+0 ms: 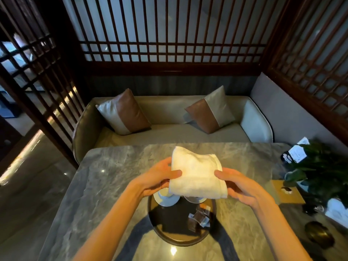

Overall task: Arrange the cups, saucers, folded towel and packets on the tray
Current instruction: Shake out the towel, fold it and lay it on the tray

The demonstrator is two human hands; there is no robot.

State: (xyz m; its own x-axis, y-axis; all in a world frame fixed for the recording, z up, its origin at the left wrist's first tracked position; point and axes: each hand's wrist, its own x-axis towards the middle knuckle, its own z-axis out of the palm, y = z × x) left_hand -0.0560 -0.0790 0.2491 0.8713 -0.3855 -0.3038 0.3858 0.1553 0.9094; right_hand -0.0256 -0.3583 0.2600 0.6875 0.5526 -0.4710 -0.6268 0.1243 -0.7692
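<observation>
Above tray (170, 240), left hand (157, 178), right hand (238, 182) grip towel (197, 175) edges

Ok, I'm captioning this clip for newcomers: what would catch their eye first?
The white folded towel stands out, gripped by the left hand and right hand above the marble table. Below it a dark oval tray holds a cup on a saucer at its far end and brown packets to the right.

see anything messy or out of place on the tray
The packets lie in a loose, overlapping heap at odd angles on the tray's right side. The folded towel is held above it by the left hand and right hand. Nothing looks spilled.
</observation>
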